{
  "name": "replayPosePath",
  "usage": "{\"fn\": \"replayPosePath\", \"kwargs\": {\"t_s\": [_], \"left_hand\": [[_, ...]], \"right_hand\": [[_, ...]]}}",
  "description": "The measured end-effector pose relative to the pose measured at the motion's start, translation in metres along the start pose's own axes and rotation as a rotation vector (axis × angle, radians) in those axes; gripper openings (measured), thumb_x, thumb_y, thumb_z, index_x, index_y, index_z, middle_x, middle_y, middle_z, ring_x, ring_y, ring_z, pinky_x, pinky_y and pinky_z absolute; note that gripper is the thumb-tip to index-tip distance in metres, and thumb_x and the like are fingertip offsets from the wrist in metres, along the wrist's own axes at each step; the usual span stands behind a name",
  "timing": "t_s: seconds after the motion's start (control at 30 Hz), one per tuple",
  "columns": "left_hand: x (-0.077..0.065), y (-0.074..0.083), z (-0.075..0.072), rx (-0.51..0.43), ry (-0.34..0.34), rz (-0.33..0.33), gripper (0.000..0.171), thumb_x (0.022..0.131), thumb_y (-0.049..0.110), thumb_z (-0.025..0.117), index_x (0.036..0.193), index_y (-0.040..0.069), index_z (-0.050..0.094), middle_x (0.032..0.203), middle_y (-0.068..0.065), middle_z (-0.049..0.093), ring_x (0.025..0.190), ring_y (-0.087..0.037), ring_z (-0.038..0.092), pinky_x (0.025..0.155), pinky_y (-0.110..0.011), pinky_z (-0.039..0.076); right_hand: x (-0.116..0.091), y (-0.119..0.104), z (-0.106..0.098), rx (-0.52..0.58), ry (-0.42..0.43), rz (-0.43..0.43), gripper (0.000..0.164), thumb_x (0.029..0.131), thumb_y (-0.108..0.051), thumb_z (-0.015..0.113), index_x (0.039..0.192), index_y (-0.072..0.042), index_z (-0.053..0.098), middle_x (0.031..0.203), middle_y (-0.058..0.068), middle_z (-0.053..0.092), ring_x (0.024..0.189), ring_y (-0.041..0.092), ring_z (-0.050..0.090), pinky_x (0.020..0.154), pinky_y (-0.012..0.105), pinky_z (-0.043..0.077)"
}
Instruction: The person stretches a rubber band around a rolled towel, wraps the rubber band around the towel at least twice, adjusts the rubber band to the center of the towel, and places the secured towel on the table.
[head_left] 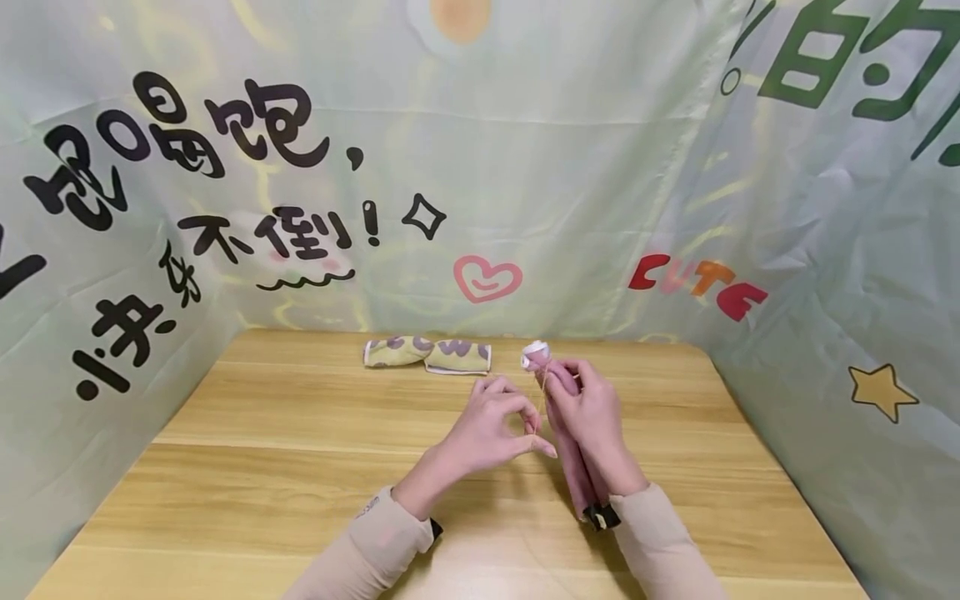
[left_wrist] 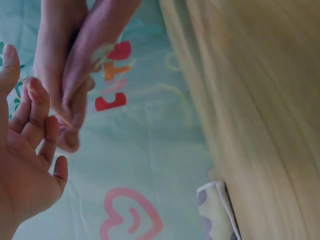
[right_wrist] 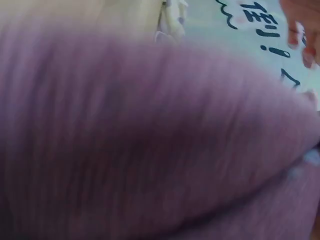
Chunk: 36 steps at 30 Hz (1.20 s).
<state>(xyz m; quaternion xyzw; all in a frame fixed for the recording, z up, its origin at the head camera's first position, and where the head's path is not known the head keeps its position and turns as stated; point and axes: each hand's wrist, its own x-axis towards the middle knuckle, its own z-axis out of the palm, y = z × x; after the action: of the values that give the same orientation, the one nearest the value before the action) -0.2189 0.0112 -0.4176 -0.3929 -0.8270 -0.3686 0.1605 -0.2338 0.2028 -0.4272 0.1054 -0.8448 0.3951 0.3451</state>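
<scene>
My right hand point(head_left: 595, 408) grips a long rolled purple cloth point(head_left: 573, 467) near its upper end, where a bunched white-edged tip point(head_left: 536, 356) sticks out past the fingers. The ribbed fabric of this purple cloth point(right_wrist: 150, 130) fills most of the right wrist view, blurred, and hides the right hand there. Just left of it, my left hand point(head_left: 483, 425) holds a thin yellowish elastic band point(head_left: 542, 400) between thumb and curled fingers. The band stretches up to the cloth below its tip. In the left wrist view the left hand point(left_wrist: 30, 165) shows its palm side, fingers bent.
A rolled yellow cloth with purple patches and white edging point(head_left: 427, 355), pinched in at its middle, lies near the back edge of the wooden table point(head_left: 285, 467). Printed fabric walls point(head_left: 570, 183) enclose the back and both sides.
</scene>
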Motion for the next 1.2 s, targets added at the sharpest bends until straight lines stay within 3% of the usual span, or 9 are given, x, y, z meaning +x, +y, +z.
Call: {"fn": "replayPosePath", "kwargs": {"t_s": [0.13,0.33,0.43,0.53,0.63,0.83,0.97,1.1,1.2], "left_hand": [[0.000,0.000,0.004,-0.030,-0.005,-0.107,0.030,0.072,0.043,0.093,0.077,0.024,0.071,0.078,0.016,0.062,0.091,-0.011,0.053,0.101,-0.040,0.042],[0.002,-0.012,0.010,-0.210,-0.044,-0.342,0.031,0.078,0.041,0.091,0.096,0.018,0.081,0.092,0.011,0.075,0.094,-0.010,0.064,0.110,-0.044,0.045],[0.002,-0.017,0.011,-0.351,-0.047,-0.388,0.032,0.086,0.034,0.086,0.109,0.012,0.080,0.104,0.002,0.077,0.098,-0.012,0.066,0.096,-0.038,0.053],[0.002,-0.018,0.010,-0.450,-0.070,-0.388,0.024,0.097,0.034,0.075,0.099,0.011,0.080,0.099,0.000,0.077,0.094,-0.012,0.066,0.082,-0.031,0.054],[0.002,-0.016,0.005,-0.432,-0.095,-0.324,0.034,0.106,0.035,0.062,0.085,0.011,0.076,0.087,0.005,0.072,0.089,-0.010,0.060,0.079,-0.030,0.050],[0.004,-0.012,-0.011,-0.278,-0.145,-0.170,0.021,0.108,0.015,0.057,0.114,0.010,0.076,0.070,0.010,0.065,0.082,-0.010,0.049,0.078,-0.029,0.043],[0.003,-0.015,-0.016,-0.116,-0.172,0.074,0.020,0.098,0.003,0.067,0.105,0.016,0.080,0.082,0.008,0.073,0.086,-0.009,0.051,0.080,-0.026,0.043],[0.003,-0.014,-0.016,0.051,-0.048,0.366,0.017,0.090,0.007,0.078,0.096,0.021,0.084,0.098,0.010,0.077,0.096,-0.012,0.057,0.090,-0.027,0.046],[0.005,-0.008,-0.015,0.097,0.043,0.506,0.019,0.088,0.006,0.079,0.097,0.022,0.085,0.096,0.009,0.077,0.100,-0.012,0.062,0.092,-0.026,0.048]], "right_hand": [[0.003,-0.006,-0.004,0.127,0.086,0.091,0.020,0.092,-0.011,0.076,0.107,0.000,0.072,0.091,0.015,0.074,0.078,0.024,0.067,0.065,0.013,0.046],[0.002,-0.010,-0.002,0.218,0.230,-0.051,0.014,0.090,0.001,0.072,0.104,0.004,0.070,0.088,0.017,0.072,0.079,0.014,0.063,0.072,0.011,0.047],[0.000,-0.010,0.001,0.222,0.278,-0.129,0.016,0.087,0.006,0.073,0.103,0.005,0.070,0.087,0.017,0.070,0.078,0.011,0.061,0.070,0.011,0.046],[-0.001,-0.008,0.003,0.213,0.292,-0.180,0.020,0.084,0.009,0.074,0.104,0.005,0.069,0.088,0.018,0.070,0.077,0.015,0.061,0.070,0.010,0.046],[-0.002,-0.007,0.003,0.205,0.268,-0.213,0.022,0.084,0.009,0.075,0.104,0.005,0.069,0.089,0.017,0.069,0.077,0.019,0.061,0.070,0.010,0.046],[0.000,-0.002,0.004,0.165,0.223,-0.242,0.019,0.088,0.004,0.074,0.105,0.004,0.068,0.088,0.015,0.068,0.076,0.021,0.062,0.067,0.013,0.048],[0.000,0.000,0.005,0.159,0.188,-0.268,0.018,0.089,-0.001,0.073,0.105,0.006,0.068,0.090,0.019,0.069,0.076,0.026,0.064,0.069,0.018,0.050],[-0.001,0.004,0.007,0.160,0.120,-0.292,0.021,0.087,0.000,0.075,0.106,0.005,0.068,0.094,0.019,0.071,0.077,0.027,0.066,0.069,0.019,0.053],[-0.002,0.005,0.010,0.148,0.078,-0.334,0.021,0.086,0.001,0.075,0.105,0.004,0.068,0.095,0.017,0.071,0.075,0.026,0.068,0.065,0.022,0.055]]}}
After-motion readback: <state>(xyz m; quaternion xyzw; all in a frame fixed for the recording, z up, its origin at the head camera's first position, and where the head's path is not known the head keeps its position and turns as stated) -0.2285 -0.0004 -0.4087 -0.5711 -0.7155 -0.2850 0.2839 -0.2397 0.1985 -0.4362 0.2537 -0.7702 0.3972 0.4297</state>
